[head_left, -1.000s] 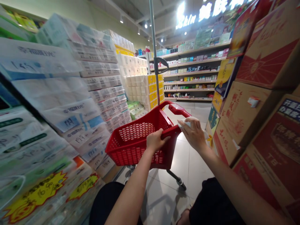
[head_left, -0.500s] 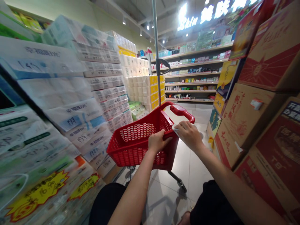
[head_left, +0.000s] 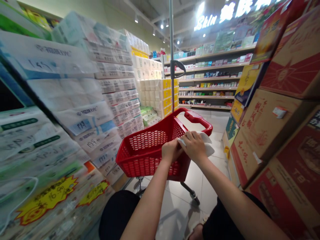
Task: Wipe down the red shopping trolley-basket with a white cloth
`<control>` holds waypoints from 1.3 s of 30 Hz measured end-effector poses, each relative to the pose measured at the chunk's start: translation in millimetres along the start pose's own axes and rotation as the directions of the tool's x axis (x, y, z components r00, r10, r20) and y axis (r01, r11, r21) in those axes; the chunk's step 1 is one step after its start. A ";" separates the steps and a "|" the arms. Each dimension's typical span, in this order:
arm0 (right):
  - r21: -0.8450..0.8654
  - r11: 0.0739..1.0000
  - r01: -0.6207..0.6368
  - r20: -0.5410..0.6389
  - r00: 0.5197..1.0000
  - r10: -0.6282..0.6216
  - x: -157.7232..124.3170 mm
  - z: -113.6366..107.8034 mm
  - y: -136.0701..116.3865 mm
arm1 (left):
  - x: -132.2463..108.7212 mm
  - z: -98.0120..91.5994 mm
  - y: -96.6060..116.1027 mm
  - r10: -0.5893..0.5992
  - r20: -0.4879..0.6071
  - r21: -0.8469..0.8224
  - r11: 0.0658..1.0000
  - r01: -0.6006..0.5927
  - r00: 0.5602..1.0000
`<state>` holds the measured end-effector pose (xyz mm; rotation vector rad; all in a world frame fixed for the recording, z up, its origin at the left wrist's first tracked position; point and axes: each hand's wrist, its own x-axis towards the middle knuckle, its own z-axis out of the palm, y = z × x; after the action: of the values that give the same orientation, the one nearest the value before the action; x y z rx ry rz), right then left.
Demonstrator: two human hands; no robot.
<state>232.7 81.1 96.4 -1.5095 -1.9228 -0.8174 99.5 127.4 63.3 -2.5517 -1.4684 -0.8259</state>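
Observation:
A red plastic shopping cart (head_left: 147, 171) with perforated basket walls stands in front of me. My left hand (head_left: 170, 151) is closed around the near edge of its basket. Right beside it, my right hand (head_left: 193, 145) presses a folded white cloth (head_left: 208, 150) onto the same rim, fingers bent over it. The cloth's loose ends stick out on the right side of that hand; whether it is fabric or paper I cannot tell. Beyond my hands is the cart's red handle (head_left: 198, 118). A grey pole with a black loop grip (head_left: 178, 69) rises behind the cart.
Stacked tissue packs (head_left: 90, 116) with price labels line the left side. Cardboard cartons (head_left: 260, 123) are piled on the right. Shelves of small goods (head_left: 207, 80) stand at the back. A cart wheel (head_left: 194, 197) rests on the tiled floor (head_left: 170, 203) near my feet.
My right hand has slid the white cloth left along the rim, up against my left hand. More of the cloth now shows. My left hand keeps its hold.

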 end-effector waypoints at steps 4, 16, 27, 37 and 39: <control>0.026 0.999 -0.019 -0.038 0.999 0.020 -3.7 -14.3 34.4 | -2.3 -3.0 -2.4 -0.014 -0.006 0.015 1.000 0.014 1.000; 0.093 0.995 -0.035 -0.038 0.999 0.038 -11.7 -2.7 -0.9 | -3.2 -1.3 5.6 -0.029 0.002 0.008 1.000 0.029 1.000; 0.078 0.937 -0.340 -0.201 0.915 0.349 -8.4 -19.4 78.5 | 0.1 2.5 5.7 -0.024 -0.021 0.019 1.000 0.025 0.999; 0.145 0.989 -0.024 -0.046 0.998 0.031 -15.9 0.2 -6.9 | -2.4 0.2 2.5 -0.016 0.002 0.026 1.000 0.016 1.000; 0.146 0.989 -0.015 -0.050 0.999 0.022 -14.5 -4.4 6.7 | -2.8 -0.7 2.3 -0.004 -0.012 0.022 1.000 0.005 1.000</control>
<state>242.6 69.7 89.4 -1.4044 -1.8853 -0.6856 100.0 123.8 62.9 -2.5241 -1.4719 -0.8205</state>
